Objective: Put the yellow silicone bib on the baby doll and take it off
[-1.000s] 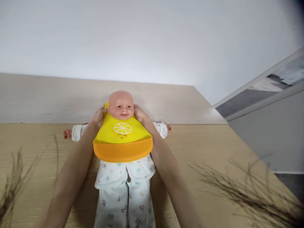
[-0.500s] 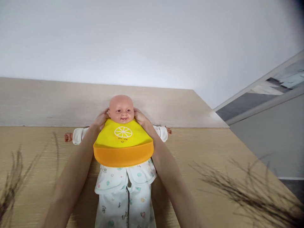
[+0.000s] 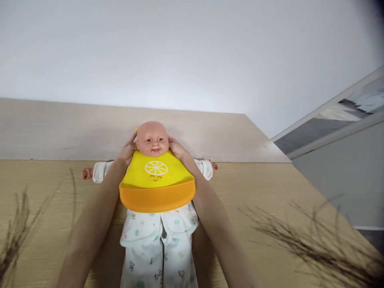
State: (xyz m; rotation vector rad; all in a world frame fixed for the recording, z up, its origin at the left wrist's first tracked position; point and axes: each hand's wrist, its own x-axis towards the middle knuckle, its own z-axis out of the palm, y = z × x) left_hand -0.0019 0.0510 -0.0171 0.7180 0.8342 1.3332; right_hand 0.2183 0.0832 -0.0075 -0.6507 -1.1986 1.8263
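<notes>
A baby doll (image 3: pixel 152 136) in white printed clothes lies on its back, arms spread to both sides. Over its chest is a yellow bib (image 3: pixel 135 170) with a white citrus slice, a smiling face and an orange catch pocket along the bottom. My left hand (image 3: pixel 128 151) is closed round the bib's neck band at one side of the doll's head. On the other side my right hand (image 3: pixel 176 147) grips the band too. Both sets of fingertips are partly hidden behind the head and neck. A small yellow tip of the band shows above my left hand.
The doll rests on a light wooden table (image 3: pixel 255 192) with a paler strip along its back. A white wall (image 3: pixel 192 52) rises behind it. Dark strands of hair (image 3: pixel 312 236) hang across the lower left and right of the view.
A yellow tip of the bib's band now shows beside the doll's head, above my left hand. The head has tilted slightly to the left; my hands have hardly moved.
</notes>
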